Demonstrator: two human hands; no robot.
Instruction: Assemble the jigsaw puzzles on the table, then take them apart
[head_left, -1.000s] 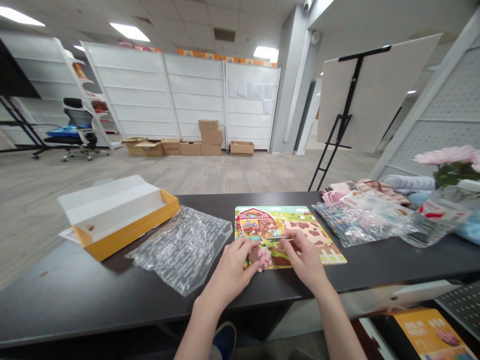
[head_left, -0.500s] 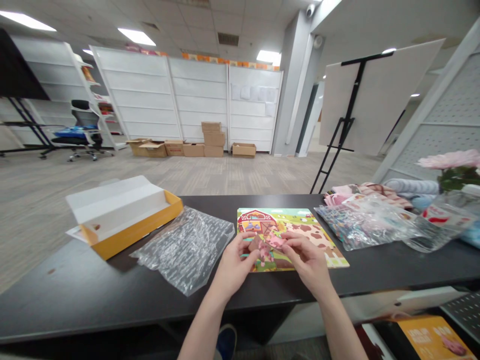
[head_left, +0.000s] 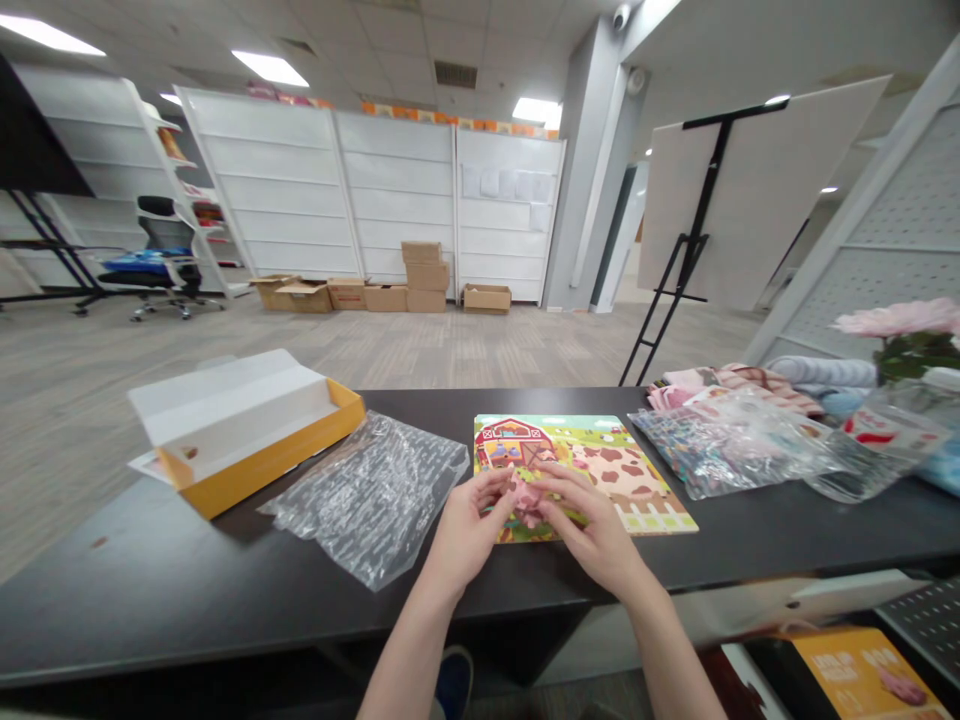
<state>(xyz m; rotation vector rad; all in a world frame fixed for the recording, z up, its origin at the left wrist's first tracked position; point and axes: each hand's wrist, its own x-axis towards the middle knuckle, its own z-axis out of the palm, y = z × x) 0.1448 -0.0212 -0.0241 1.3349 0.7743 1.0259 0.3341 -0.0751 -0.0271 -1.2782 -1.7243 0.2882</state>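
While both hands meet over the puzzle board's near left corner:
Left hand (head_left: 466, 525): fingers pinched on a pink puzzle piece (head_left: 525, 497).
Right hand (head_left: 592, 525): fingertips closed on the same piece, seemingly.
Puzzle board (head_left: 600, 470): flat on the dark table (head_left: 150, 590).
Plastic wrap (head_left: 371, 495): just left of the board.

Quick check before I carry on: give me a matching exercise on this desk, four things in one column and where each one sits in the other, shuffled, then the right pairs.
Things:
1. yellow box
2. clear plastic sheet
3. farm puzzle board
4. pink puzzle piece

Places:
A. flat on the desk, partly under both hands
B. far left of the desk, lid open
C. between the fingertips of the left hand and the right hand
D. crumpled, between the box and the board

Pairs: 1-B, 2-D, 3-A, 4-C
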